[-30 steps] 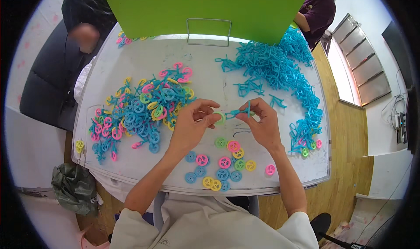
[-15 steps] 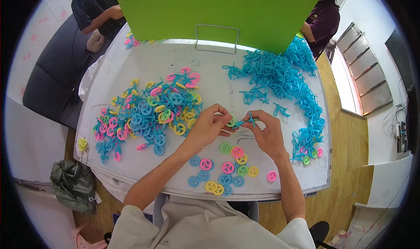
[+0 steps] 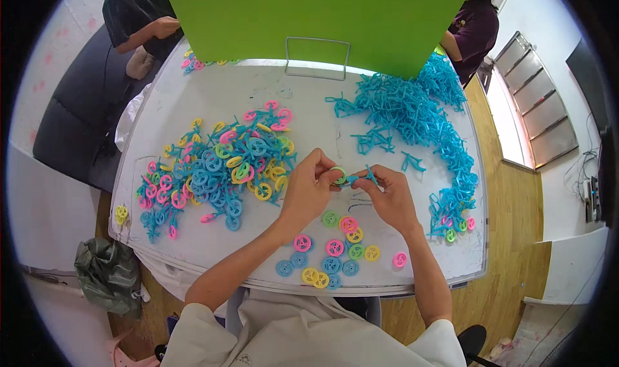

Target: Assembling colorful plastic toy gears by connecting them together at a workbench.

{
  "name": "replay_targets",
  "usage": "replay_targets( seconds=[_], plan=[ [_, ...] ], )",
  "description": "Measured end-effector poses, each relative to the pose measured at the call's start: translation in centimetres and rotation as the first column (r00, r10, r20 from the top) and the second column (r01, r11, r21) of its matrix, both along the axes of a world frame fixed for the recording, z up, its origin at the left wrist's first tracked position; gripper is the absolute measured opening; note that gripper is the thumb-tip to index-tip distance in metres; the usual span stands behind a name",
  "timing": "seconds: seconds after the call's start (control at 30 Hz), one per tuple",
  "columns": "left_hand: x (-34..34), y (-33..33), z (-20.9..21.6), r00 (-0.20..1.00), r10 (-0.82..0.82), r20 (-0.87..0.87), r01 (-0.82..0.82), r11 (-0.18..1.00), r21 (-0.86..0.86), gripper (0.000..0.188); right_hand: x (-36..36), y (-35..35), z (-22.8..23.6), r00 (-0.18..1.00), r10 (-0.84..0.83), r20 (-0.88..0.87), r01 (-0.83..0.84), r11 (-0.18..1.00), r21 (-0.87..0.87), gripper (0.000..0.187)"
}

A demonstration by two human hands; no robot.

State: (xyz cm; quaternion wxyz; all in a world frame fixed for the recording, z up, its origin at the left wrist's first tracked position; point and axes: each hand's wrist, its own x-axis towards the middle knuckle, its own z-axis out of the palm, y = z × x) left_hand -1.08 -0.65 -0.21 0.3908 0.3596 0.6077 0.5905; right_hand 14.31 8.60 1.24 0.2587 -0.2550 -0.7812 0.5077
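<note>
A green plastic wheel (image 3: 339, 175) sits pinched between the fingertips of the left hand (image 3: 308, 190), held above the middle of the white table (image 3: 213, 103). Touching its right side is a blue plastic axle piece (image 3: 362, 178), gripped by the pressed-together fingers of the right hand (image 3: 389, 196). Just near of the hands lies a small group of loose wheels (image 3: 332, 254) in pink, yellow, green and blue. To the left spreads a mixed heap of coloured wheels and blue pieces (image 3: 222, 167). To the far right stretches a long pile of blue axle pieces (image 3: 419, 119). A green board (image 3: 309, 19) stands at the far edge.
</note>
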Motion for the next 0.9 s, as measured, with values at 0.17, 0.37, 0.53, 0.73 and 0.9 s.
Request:
replay_targets(
  seconds=[0.17, 0.37, 0.53, 0.73, 0.9],
  plan=[
    [1.4, -0.5, 0.4, 0.994, 0.052, -0.096, -0.043, 0.995, 0.089, 0.008, -0.4, -0.5, -0.2, 0.993, -0.098, 0.073, 0.111, 0.97, -0.216, 0.016],
    [2.2, -0.7, 1.1, 0.989, 0.126, -0.073, -0.107, 0.969, 0.221, 0.022, -0.4, -0.4, -1.8, 0.976, -0.097, -0.197, -0.013, 0.872, -0.49, 0.021],
    [2.2, -0.8, 0.8, 0.974, 0.141, -0.179, -0.105, 0.975, 0.199, 0.022, -0.5, -0.5, -2.2, 0.966, -0.148, -0.214, -0.049, 0.705, -0.708, 0.023],
    [2.6, -0.1, -0.2, 0.961, 0.207, -0.184, -0.147, 0.945, 0.292, 0.017, -1.3, -1.9, -2.3, 0.952, -0.251, -0.177, 0.143, 0.872, -0.469, 0.025],
    [2.4, -0.3, -0.8, 0.963, 0.182, -0.2, -0.118, 0.949, 0.294, 0.011, -1.6, -2.3, -2.3, 0.926, -0.321, -0.2, 0.154, 0.803, -0.576, 0.023]
  ],
)
